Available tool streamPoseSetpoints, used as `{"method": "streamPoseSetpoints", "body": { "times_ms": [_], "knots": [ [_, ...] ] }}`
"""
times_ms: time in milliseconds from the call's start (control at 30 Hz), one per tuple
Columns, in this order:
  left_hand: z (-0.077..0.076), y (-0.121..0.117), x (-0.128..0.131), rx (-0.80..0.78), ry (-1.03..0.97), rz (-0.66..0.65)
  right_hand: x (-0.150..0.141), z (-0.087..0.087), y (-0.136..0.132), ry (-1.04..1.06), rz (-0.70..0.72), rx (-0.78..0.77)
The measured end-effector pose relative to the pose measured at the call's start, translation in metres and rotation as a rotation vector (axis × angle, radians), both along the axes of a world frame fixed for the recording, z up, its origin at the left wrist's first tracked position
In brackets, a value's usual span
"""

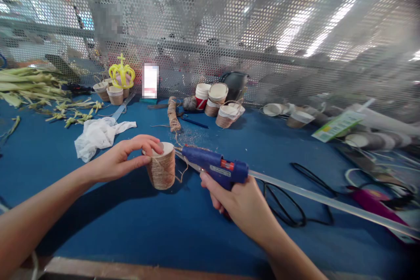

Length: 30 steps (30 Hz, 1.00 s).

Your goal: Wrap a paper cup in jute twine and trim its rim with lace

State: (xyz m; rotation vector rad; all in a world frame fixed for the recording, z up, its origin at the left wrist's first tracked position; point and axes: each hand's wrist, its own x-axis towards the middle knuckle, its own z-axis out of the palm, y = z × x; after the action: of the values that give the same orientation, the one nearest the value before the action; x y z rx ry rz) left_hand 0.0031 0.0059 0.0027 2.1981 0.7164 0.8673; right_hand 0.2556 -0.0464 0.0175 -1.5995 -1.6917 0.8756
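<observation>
My left hand grips the rim of a twine-wrapped paper cup, fingers over its white mouth and thumb along the outside. The cup is slightly tilted above the blue tabletop. My right hand is wrapped round the handle of a blue glue gun, its nozzle pointing left at the cup's upper side. Out of the gun's back runs a long clear glue stick. Loose twine hangs between cup and gun, and a twine bundle lies behind them.
A white cloth and green plant strips lie on the left. At the back stand wrapped cups, a yellow crown and a lit phone before a perforated metal screen. Black cable coils at right.
</observation>
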Motion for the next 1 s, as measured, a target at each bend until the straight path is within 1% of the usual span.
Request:
{"method": "streamPoseSetpoints", "body": {
  "times_ms": [267,533,733,800,867,1000],
  "knots": [
    [0.0008,0.0004,0.0003,0.001,0.001,-0.003,0.0003,0.0019,-0.0025,-0.036,-0.019,-0.026],
    [-0.0009,0.0006,-0.0013,-0.008,-0.006,-0.011,-0.0011,0.0058,-0.0026,-0.014,-0.008,-0.051],
    [-0.0004,0.0005,-0.0004,-0.004,-0.018,-0.019,-0.0002,-0.0012,-0.0017,0.015,0.004,-0.042],
    [-0.0004,0.0005,-0.0002,-0.006,-0.022,-0.015,-0.0008,-0.0019,-0.0027,0.005,-0.013,-0.044],
    [-0.0006,0.0006,-0.0002,-0.010,-0.019,-0.009,-0.0022,0.0003,-0.0050,-0.004,-0.023,-0.056],
    [-0.0010,0.0007,-0.0004,-0.015,-0.008,-0.001,-0.0050,0.0052,-0.0095,0.033,0.010,-0.072]
  ]
}}
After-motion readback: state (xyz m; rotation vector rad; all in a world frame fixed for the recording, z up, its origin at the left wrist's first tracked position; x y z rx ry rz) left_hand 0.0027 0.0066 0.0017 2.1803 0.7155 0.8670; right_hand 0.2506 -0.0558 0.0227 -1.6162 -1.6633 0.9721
